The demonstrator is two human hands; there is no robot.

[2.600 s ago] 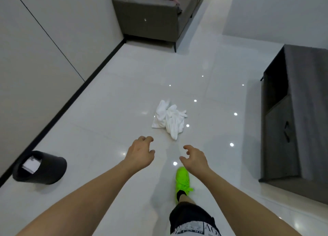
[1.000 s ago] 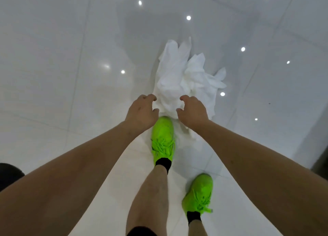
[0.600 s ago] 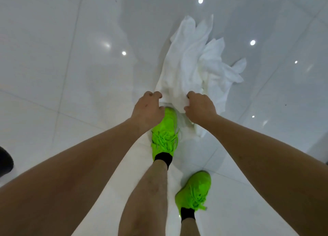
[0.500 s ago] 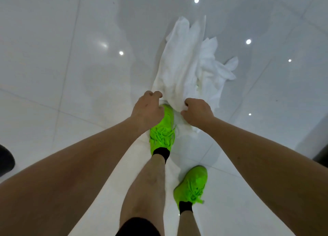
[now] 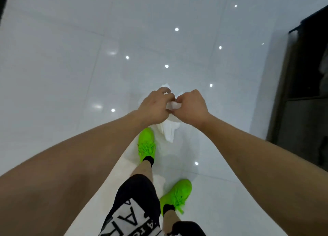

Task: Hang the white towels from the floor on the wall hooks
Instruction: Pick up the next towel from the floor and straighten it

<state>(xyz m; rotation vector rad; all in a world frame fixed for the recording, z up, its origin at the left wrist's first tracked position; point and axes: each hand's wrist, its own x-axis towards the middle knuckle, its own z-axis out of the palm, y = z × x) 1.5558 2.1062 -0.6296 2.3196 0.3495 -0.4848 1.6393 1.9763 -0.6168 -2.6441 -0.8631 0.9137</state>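
Observation:
The white towels point(image 5: 169, 129) hang bunched from both my hands, lifted off the glossy white floor. My left hand point(image 5: 154, 106) grips the cloth from the left, fingers curled round it. Right beside it, almost touching, my right hand point(image 5: 191, 106) grips the same bundle. Most of the fabric is hidden behind my hands; a loose end dangles below them, just above my front foot. No wall hooks are in view.
My feet in bright green shoes point(image 5: 147, 146) stand on the white tiled floor point(image 5: 71, 67), one ahead, one behind point(image 5: 176, 195). A dark cabinet point(image 5: 305, 86) stands along the right edge. A dark strip of wall base shows at the top left corner.
Both hands closed on the towels lying on the floor and raised them as a bundle. My view has risen, and the cabinet at the right has come into sight.

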